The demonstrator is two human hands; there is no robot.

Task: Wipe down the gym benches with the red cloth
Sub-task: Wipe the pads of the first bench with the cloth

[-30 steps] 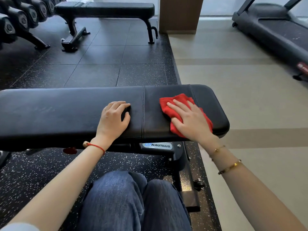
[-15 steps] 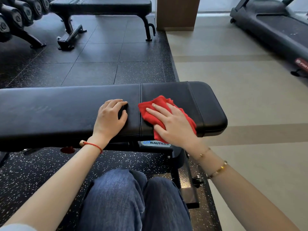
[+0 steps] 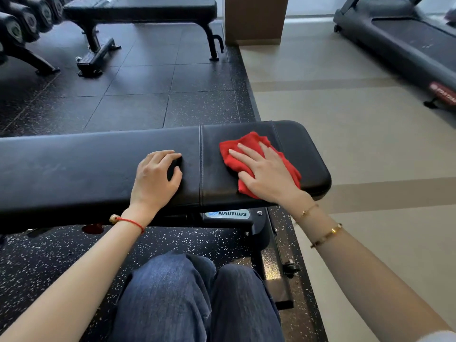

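Note:
A black padded gym bench [image 3: 74, 169] runs across the view in front of my knees. On its short right-hand pad lies the crumpled red cloth [image 3: 246, 146], and my right hand [image 3: 266, 174] presses flat on it with fingers spread and straight. My left hand [image 3: 155, 178] rests on the long pad just left of the seam, fingers loosely curled and holding nothing. A second black bench [image 3: 148, 8] stands farther back on the dark rubber floor.
A dumbbell rack [image 3: 22, 23] lines the far left. A treadmill [image 3: 404, 38] stands at the far right on the beige floor, and a wooden pillar [image 3: 256, 18] rises behind. The bench's metal base [image 3: 274, 270] sits by my right knee.
My right hand slid the red cloth left to the seam, then back right onto the short pad. My left hand stayed in place.

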